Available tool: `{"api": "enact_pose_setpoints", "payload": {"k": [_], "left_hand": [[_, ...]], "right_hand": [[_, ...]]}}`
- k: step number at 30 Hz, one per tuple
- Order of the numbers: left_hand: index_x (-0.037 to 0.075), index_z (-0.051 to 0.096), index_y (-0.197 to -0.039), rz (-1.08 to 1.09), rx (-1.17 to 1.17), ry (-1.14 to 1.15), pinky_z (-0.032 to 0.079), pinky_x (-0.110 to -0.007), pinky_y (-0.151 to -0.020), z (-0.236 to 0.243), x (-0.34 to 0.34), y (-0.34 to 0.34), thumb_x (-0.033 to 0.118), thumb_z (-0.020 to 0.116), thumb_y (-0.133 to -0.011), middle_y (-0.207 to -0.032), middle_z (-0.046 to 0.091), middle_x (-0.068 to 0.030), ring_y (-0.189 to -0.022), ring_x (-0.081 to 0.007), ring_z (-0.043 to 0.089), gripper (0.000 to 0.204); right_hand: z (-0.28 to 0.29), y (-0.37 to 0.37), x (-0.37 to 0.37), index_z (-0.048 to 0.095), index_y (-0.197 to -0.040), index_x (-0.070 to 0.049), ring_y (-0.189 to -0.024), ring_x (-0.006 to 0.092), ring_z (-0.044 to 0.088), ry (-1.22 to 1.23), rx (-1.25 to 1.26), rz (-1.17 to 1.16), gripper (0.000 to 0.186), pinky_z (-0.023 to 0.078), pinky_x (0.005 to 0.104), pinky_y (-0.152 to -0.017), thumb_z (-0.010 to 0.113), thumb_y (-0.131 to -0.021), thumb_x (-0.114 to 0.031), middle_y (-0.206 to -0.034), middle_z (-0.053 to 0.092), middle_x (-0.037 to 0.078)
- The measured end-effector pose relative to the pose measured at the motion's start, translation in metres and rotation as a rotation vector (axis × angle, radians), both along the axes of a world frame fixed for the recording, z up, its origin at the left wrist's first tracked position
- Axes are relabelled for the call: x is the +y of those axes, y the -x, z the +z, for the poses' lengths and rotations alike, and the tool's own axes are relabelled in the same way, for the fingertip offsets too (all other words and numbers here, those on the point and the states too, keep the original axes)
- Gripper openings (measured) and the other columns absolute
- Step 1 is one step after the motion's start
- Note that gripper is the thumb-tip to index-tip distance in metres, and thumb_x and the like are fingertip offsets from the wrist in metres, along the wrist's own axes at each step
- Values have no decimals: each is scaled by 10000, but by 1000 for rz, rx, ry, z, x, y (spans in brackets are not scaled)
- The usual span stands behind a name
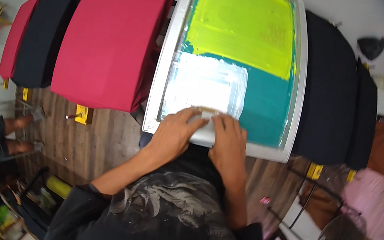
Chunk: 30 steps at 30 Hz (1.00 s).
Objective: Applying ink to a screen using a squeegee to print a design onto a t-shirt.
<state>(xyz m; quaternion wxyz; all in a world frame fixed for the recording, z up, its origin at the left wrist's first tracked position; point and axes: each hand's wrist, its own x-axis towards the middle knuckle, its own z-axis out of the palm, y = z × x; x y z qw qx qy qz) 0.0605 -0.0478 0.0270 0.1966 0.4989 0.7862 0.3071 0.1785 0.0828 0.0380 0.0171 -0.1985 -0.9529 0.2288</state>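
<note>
A person's left hand [173,131] and right hand [228,139] are side by side, closed on a pale bar with a tan edge [208,110]. The hands hide most of the bar, and it is a bit blurry. It is at the near end of a silver, four-sided frame [160,74], right by a shiny white patch of paint [200,83]. A big yellow-green patch of paint [244,22] covers the far part of the flat teal sheet [266,107] inside the frame. A big board covered in red cloth [110,30] is to the left, and a board covered in black cloth [328,92] is to the right.
</note>
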Motion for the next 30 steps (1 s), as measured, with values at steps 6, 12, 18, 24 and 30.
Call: {"api": "enact_pose_setpoints", "payload": {"k": [6,12,18,24,30], "left_hand": [[74,638,-1191,47,60,-5,494,-451,-887,4,12,17,-87,616,-658,-1172,629,-178,-1054,-385,607,558],[46,633,-1167,91,78,-79,519,-456,-850,-14,27,38,-111,602,-660,-1180,617,-180,-1027,-382,619,532],[79,602,-1227,48,21,-36,471,-455,-894,-17,-1,3,-88,648,-648,-1239,582,-162,-1111,-371,583,604],[101,620,-1236,58,47,-8,440,-440,-938,5,10,21,-72,611,-696,-1260,587,-155,-1159,-349,560,567],[72,599,-1219,78,94,-80,468,-457,-931,-24,10,26,-96,633,-643,-1251,575,-175,-1176,-372,548,601]], "right_hand": [[13,20,13,583,-1156,-56,-1080,320,548,18,19,7,557,412,427,-882,620,-620,91,-1107,581,112],[-7,48,27,577,-1162,-72,-1086,312,551,-66,-50,15,562,420,429,-863,658,-629,91,-1137,572,103],[-5,5,-5,555,-1213,-39,-1198,305,527,-24,2,2,619,397,428,-939,611,-617,120,-1227,560,132],[13,25,7,576,-1181,-66,-1139,307,539,-68,17,-15,578,379,430,-952,613,-630,104,-1187,570,123],[-18,33,3,551,-1230,-67,-1212,313,509,-122,17,-23,629,394,430,-959,631,-632,109,-1259,545,133]]}}
